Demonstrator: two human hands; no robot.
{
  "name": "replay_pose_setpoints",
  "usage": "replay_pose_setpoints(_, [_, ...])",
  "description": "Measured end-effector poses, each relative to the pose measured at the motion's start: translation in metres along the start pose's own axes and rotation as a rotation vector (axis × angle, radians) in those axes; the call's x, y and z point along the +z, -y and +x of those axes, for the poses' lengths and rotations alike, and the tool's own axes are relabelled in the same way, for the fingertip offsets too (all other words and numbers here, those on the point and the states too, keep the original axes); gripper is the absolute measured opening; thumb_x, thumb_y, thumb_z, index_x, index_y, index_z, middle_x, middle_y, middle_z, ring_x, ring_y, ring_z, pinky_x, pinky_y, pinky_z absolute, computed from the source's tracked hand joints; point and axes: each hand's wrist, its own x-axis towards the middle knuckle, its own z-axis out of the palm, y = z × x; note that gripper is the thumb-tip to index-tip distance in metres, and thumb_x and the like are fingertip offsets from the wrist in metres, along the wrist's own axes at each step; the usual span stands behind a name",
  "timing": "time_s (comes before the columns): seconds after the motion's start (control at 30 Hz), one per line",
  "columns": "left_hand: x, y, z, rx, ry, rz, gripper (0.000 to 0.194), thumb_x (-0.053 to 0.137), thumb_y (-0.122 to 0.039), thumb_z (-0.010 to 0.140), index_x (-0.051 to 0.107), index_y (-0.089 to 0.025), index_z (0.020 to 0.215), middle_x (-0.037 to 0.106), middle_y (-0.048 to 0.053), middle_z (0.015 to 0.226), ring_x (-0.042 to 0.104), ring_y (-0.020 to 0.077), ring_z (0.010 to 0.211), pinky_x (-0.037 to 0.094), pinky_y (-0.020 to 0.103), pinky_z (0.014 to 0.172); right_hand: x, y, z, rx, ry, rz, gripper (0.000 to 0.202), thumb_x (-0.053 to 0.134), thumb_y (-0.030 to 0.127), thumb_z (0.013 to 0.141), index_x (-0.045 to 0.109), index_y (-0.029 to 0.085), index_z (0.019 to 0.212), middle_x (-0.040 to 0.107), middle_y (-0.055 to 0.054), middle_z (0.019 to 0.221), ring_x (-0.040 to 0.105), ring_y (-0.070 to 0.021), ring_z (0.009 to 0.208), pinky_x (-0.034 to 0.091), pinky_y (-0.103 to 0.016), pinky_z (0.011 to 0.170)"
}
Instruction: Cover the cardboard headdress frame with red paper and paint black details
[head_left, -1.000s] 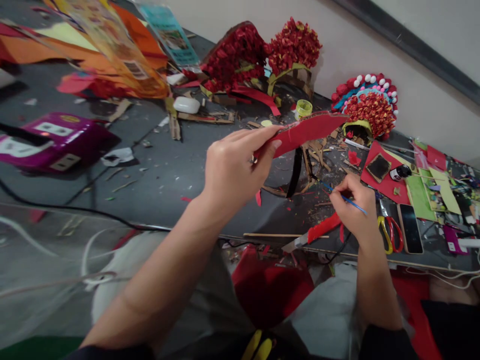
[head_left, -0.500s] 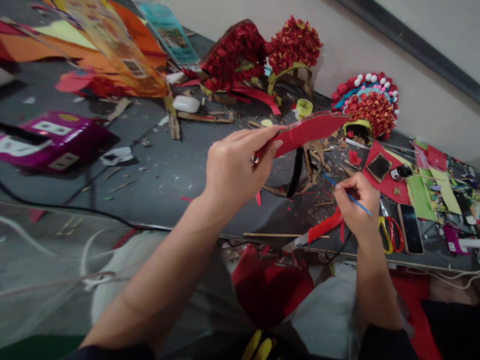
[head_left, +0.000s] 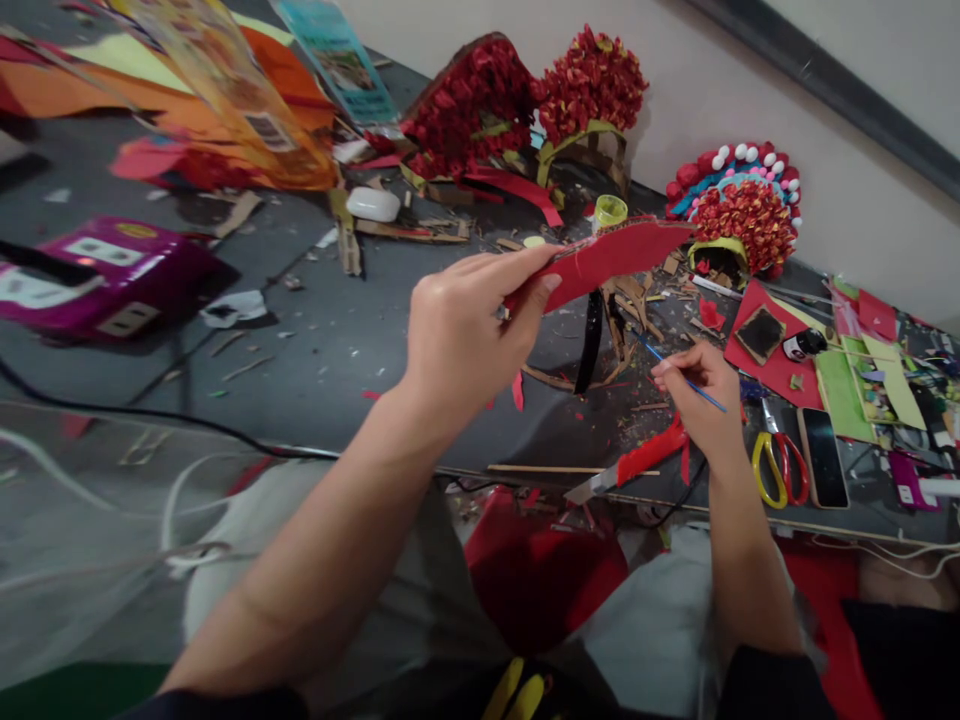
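Observation:
My left hand [head_left: 472, 330] pinches one end of a curved red cardboard piece [head_left: 615, 258], holding it above the grey table [head_left: 330, 340]. Its brown corrugated edge faces up. Between the fingers of my right hand [head_left: 701, 395] is a thin blue paintbrush [head_left: 675, 370], its tip pointing up and left, below the cardboard and apart from it. A black strip [head_left: 590, 345] and a curved brown cardboard band [head_left: 622, 330] are just left of the brush tip. Under my right hand lies a box cutter [head_left: 637, 462] with a red handle.
Yellow-and-red scissors [head_left: 780, 465] and a phone [head_left: 823, 458] lie at right. Behind them are a small black bottle [head_left: 804, 345] and red paper [head_left: 739, 345]. Red petalled decorations [head_left: 592, 85] stand along the wall. A purple power strip [head_left: 112, 275] is at left, and cardboard scraps litter the table.
My right hand has shifted slightly left and up with the paintbrush. My left hand and the red cardboard have moved a little left.

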Motion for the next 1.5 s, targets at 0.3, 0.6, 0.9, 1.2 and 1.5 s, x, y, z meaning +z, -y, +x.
replay_pose_setpoints(0.3, [0.001, 0.003, 0.001, 0.023, -0.027, 0.000, 0.027, 0.054, -0.026, 0.097, 0.073, -0.016, 0.113, 0.075, 0.004, 0.092, 0.069, 0.0120, 0.073, 0.050, 0.019, 0.065, -0.001, 0.005, 0.000, -0.001, 0.034, -0.020, 0.014, 0.062, 0.026, 0.074, 0.050, 0.021, 0.066, 0.061, 0.004, 0.064, 0.058, -0.0111, 0.061, 0.047, -0.025, 0.060])
replay_pose_setpoints(0.6, [0.001, -0.002, 0.000, 0.041, -0.037, -0.027, 0.025, 0.055, -0.025, 0.097, 0.072, -0.016, 0.114, 0.076, 0.003, 0.096, 0.071, 0.0134, 0.081, 0.053, 0.020, 0.072, -0.006, 0.019, -0.006, -0.124, -0.140, -0.117, 0.014, 0.057, 0.019, 0.072, 0.045, 0.023, 0.064, 0.049, 0.006, 0.056, 0.048, -0.0093, 0.052, 0.038, -0.023, 0.049])
replay_pose_setpoints(0.9, [0.001, -0.004, 0.001, 0.063, -0.035, -0.035, 0.024, 0.055, -0.025, 0.098, 0.072, -0.015, 0.112, 0.076, 0.004, 0.098, 0.071, 0.0139, 0.083, 0.054, 0.020, 0.073, 0.006, 0.013, -0.002, -0.109, -0.259, 0.156, 0.018, 0.062, 0.035, 0.083, 0.049, 0.024, 0.079, 0.068, 0.003, 0.070, 0.064, -0.0116, 0.058, 0.055, -0.027, 0.059])
replay_pose_setpoints(1.2, [0.002, -0.002, 0.000, 0.014, -0.015, -0.009, 0.026, 0.052, -0.028, 0.098, 0.072, -0.018, 0.112, 0.075, 0.003, 0.095, 0.070, 0.0132, 0.079, 0.052, 0.020, 0.070, 0.028, -0.005, 0.005, -0.002, -0.248, 0.289, 0.028, 0.064, 0.045, 0.083, 0.045, 0.024, 0.079, 0.073, 0.002, 0.072, 0.070, -0.0124, 0.061, 0.060, -0.027, 0.061])
replay_pose_setpoints(1.5, [0.002, 0.000, 0.000, 0.006, -0.035, -0.001, 0.026, 0.054, -0.028, 0.097, 0.073, -0.016, 0.110, 0.075, 0.003, 0.091, 0.069, 0.0132, 0.075, 0.050, 0.019, 0.066, 0.034, -0.011, 0.006, -0.003, -0.218, 0.339, 0.022, 0.063, 0.036, 0.080, 0.045, 0.024, 0.076, 0.072, 0.003, 0.068, 0.070, -0.0125, 0.060, 0.059, -0.026, 0.059])
